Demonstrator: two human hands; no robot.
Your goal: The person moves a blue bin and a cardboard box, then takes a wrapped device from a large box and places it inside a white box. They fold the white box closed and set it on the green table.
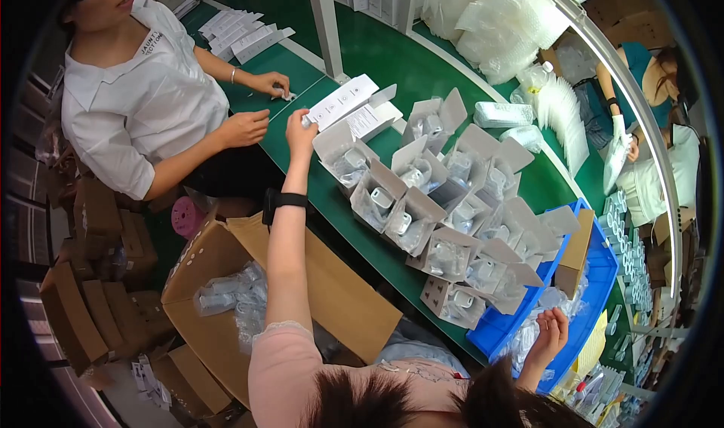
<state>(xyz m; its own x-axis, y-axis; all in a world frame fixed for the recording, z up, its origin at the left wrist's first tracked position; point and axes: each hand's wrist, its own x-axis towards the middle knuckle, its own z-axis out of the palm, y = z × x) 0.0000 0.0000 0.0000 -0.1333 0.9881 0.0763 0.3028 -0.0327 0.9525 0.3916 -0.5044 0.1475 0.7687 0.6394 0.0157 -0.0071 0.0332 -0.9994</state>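
The long white cardboard box with printed faces (343,102) lies on the green table (369,47), just beyond the left end of the cluster of open white cardboard boxes (473,138), the landmark here. The person's left hand (302,131) reaches past that cluster with its fingers drawn narrow at the box's near end; whether they grip it or merely touch it, one cannot tell. The right hand (547,345) is at the cluster's right, over the blue plastic bin (490,341), its fingers loosely curled and apparently holding nothing.

Handling the box well probably calls for light pressure along its firm edges, since thin cardboard may dent under a hard pinch. With the arm so extended, a low, level path seems wise, clear of the cluster's raised flaps and of the nearby co-worker's hand (245,128).
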